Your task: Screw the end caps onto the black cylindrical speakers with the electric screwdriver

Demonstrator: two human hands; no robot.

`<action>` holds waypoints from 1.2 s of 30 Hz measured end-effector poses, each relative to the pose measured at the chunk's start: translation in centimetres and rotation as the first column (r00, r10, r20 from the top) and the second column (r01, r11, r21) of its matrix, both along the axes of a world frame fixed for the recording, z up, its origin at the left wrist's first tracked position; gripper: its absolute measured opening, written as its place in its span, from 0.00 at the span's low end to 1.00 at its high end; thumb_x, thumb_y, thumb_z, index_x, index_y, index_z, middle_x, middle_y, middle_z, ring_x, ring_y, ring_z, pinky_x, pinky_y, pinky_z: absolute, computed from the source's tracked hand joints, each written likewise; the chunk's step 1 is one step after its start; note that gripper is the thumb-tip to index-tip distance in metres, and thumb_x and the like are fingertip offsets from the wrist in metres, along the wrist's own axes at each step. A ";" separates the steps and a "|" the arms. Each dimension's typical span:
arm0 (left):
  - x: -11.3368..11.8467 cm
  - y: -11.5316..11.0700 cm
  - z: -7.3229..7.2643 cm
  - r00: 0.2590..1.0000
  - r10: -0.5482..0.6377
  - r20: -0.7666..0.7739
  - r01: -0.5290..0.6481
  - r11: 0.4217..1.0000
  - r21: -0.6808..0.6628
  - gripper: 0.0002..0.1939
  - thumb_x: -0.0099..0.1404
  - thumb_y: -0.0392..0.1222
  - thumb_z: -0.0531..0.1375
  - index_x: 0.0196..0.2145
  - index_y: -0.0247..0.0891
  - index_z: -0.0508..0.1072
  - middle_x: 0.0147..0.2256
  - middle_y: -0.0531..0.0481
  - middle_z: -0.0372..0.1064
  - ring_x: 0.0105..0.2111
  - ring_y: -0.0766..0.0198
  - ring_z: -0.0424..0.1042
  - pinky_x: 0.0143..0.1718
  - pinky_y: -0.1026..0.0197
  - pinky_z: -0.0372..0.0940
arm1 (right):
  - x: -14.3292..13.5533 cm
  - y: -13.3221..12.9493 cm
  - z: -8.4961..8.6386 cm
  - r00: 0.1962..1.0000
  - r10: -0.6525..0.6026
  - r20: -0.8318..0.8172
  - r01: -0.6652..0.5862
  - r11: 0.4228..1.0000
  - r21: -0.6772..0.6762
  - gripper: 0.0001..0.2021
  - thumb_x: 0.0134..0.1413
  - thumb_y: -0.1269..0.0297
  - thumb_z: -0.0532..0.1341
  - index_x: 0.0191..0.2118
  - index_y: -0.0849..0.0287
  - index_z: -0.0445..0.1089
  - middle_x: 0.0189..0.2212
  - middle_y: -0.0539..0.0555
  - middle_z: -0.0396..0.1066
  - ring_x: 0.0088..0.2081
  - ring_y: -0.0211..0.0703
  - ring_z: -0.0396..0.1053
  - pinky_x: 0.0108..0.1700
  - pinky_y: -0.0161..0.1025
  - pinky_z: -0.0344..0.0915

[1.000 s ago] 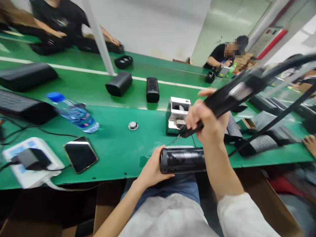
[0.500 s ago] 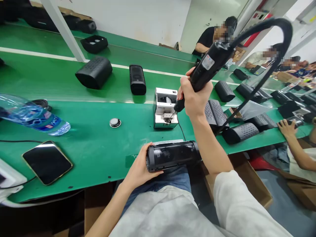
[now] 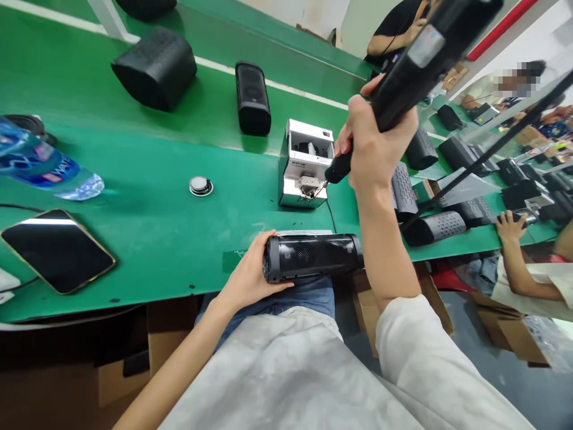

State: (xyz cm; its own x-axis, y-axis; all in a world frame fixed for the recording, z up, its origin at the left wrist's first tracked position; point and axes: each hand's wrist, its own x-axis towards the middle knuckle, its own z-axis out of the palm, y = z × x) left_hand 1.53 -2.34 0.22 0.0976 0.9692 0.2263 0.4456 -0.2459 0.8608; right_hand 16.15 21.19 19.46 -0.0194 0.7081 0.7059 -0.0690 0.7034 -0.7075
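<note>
My left hand [image 3: 248, 270] grips one end of a black cylindrical speaker [image 3: 317, 257], which lies on its side at the table's front edge. Its perforated face points up. My right hand [image 3: 380, 146] is wrapped around a black corded electric screwdriver [image 3: 409, 74], tilted with its bit pointing down and left. The bit reaches the front outlet of a small silver screw feeder [image 3: 299, 192]. Whether a screw sits on the tip is too small to make out.
A water bottle [image 3: 49, 161], a phone [image 3: 58, 251] and a small round silver part [image 3: 201, 186] lie to the left. Black speakers [image 3: 156, 68] stand on the bench behind, with several more to the right. A co-worker's hand [image 3: 511, 228] shows at far right.
My view has shifted down and closer to the bench. The screwdriver bit stays at the feeder's outlet, and my left hand keeps its hold on the speaker.
</note>
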 end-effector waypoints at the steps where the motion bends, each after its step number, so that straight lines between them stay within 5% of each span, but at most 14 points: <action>1: 0.0 0.0 0.0 1.000 -0.002 0.001 0.002 1.000 -0.005 0.59 0.61 0.53 0.80 0.77 0.49 0.49 0.73 0.34 0.59 0.74 0.34 0.65 0.74 0.31 0.64 | 0.1 -0.5 0.2 1.000 -0.001 -0.014 0.001 1.000 -0.004 0.22 0.63 0.40 0.72 0.42 0.44 0.62 0.21 0.37 0.56 0.18 0.36 0.51 0.24 0.40 0.59; 8: -0.1 -0.1 0.3 1.000 -0.028 0.003 0.028 1.000 0.007 0.59 0.62 0.51 0.80 0.77 0.50 0.48 0.73 0.35 0.60 0.74 0.34 0.65 0.74 0.32 0.65 | 0.2 -4.9 2.8 0.993 0.004 -0.117 -0.001 1.000 0.030 0.07 0.62 0.62 0.68 0.40 0.50 0.67 0.20 0.40 0.51 0.17 0.36 0.50 0.19 0.39 0.54; 15: -0.1 0.0 0.6 0.999 -0.032 0.007 0.032 0.999 -0.001 0.59 0.62 0.50 0.80 0.77 0.52 0.48 0.72 0.36 0.61 0.74 0.35 0.66 0.73 0.33 0.66 | -0.2 -2.5 2.1 0.984 -0.088 -0.154 0.101 0.992 0.075 0.09 0.60 0.64 0.66 0.36 0.47 0.64 0.20 0.40 0.53 0.17 0.37 0.53 0.20 0.42 0.54; 24: -0.1 0.0 0.9 0.999 -0.039 0.003 0.039 0.999 -0.028 0.57 0.63 0.51 0.79 0.76 0.51 0.49 0.71 0.36 0.61 0.73 0.35 0.66 0.73 0.31 0.66 | 0.0 -1.6 1.2 0.987 -0.163 0.016 0.163 0.984 -0.072 0.18 0.64 0.40 0.69 0.41 0.41 0.62 0.24 0.44 0.54 0.22 0.42 0.51 0.25 0.46 0.61; 30: -0.1 0.1 0.9 0.999 -0.034 0.008 0.034 0.999 -0.026 0.57 0.62 0.52 0.80 0.76 0.51 0.49 0.71 0.36 0.62 0.72 0.35 0.67 0.73 0.30 0.66 | 0.0 -2.0 0.7 0.990 -0.136 0.020 0.137 0.989 -0.056 0.20 0.65 0.40 0.68 0.42 0.46 0.60 0.26 0.45 0.56 0.21 0.40 0.54 0.22 0.43 0.58; 36: -0.1 0.2 1.1 0.999 -0.037 0.019 0.037 0.999 -0.022 0.57 0.62 0.51 0.80 0.76 0.51 0.50 0.70 0.37 0.63 0.72 0.35 0.67 0.74 0.32 0.66 | 0.7 -6.8 3.2 0.996 0.028 -0.083 -0.039 0.991 -0.126 0.06 0.60 0.65 0.66 0.39 0.48 0.68 0.21 0.43 0.48 0.17 0.37 0.51 0.18 0.39 0.54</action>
